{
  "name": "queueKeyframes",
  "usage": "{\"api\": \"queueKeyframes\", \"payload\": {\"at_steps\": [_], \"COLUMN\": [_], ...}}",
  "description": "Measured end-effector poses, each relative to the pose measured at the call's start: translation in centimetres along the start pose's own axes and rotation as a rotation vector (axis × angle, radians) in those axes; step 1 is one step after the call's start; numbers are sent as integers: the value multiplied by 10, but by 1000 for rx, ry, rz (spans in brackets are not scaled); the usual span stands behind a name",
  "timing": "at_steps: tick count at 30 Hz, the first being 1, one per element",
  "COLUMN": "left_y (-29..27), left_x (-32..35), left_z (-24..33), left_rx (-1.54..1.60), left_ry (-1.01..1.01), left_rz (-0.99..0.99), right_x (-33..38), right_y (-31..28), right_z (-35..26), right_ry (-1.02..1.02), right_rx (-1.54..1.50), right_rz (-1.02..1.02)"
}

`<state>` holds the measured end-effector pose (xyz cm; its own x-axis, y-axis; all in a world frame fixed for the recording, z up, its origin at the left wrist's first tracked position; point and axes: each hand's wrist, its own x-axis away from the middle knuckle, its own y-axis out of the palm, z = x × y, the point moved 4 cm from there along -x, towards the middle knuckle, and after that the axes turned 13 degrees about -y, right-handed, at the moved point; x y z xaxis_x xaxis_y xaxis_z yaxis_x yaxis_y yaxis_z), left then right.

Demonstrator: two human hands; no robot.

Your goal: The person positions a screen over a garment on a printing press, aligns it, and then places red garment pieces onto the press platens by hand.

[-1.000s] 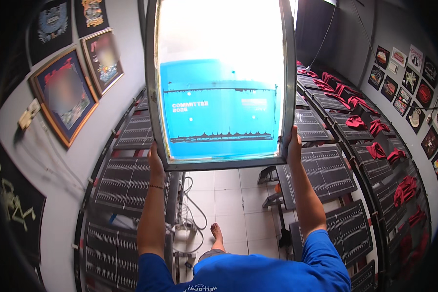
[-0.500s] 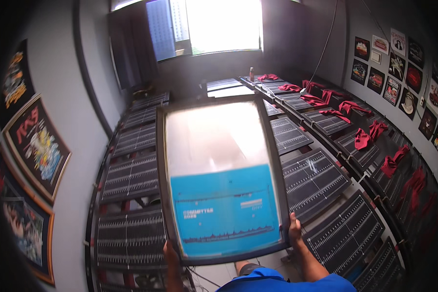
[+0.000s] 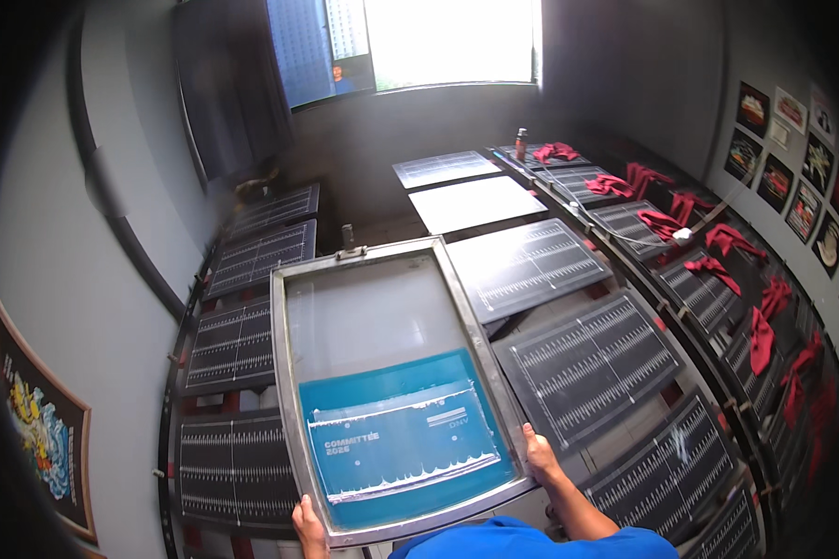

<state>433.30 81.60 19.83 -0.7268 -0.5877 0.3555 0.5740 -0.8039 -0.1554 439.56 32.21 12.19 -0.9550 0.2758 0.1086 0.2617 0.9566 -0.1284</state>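
A metal-framed printing screen (image 3: 379, 307), with a blue-green coated lower part and a pale design on it, is held in front of me, tilted. My left hand (image 3: 309, 524) grips its lower left side. My right hand (image 3: 540, 455) is closed on the frame's right side, near the lower corner. The fingers behind the frame are partly hidden. At the screen's far edge a small metal clamp-like piece (image 3: 349, 244) shows against the frame.
Black marked printing boards (image 3: 595, 359) run in rows along both sides. Red cloths (image 3: 643, 224) lie over the right-hand row. A spray bottle (image 3: 521, 144) stands at the far right, near a hose. Framed prints (image 3: 42, 419) hang on the left wall, and a bright window (image 3: 449, 47) is ahead.
The screen has lowered and tilted away from upright, with its far end dropping toward the boards. Both hands kept their hold. The view shifted forward along the rows.
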Motion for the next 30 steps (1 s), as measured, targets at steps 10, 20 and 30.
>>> {"api": "queueKeyframes", "payload": {"at_steps": [10, 20, 30], "left_y": [262, 484, 733], "left_x": [-311, -553, -801], "left_z": [203, 406, 643], "left_rx": [-203, -146, -12], "left_ry": [276, 549, 707], "left_rz": [-194, -187, -537], "right_x": [-321, -661, -992], "right_y": [84, 183, 251], "right_z": [-113, -134, -256], "right_ry": [-52, -201, -271], "right_rx": [-332, -415, -701], "right_rz": [248, 302, 494]}}
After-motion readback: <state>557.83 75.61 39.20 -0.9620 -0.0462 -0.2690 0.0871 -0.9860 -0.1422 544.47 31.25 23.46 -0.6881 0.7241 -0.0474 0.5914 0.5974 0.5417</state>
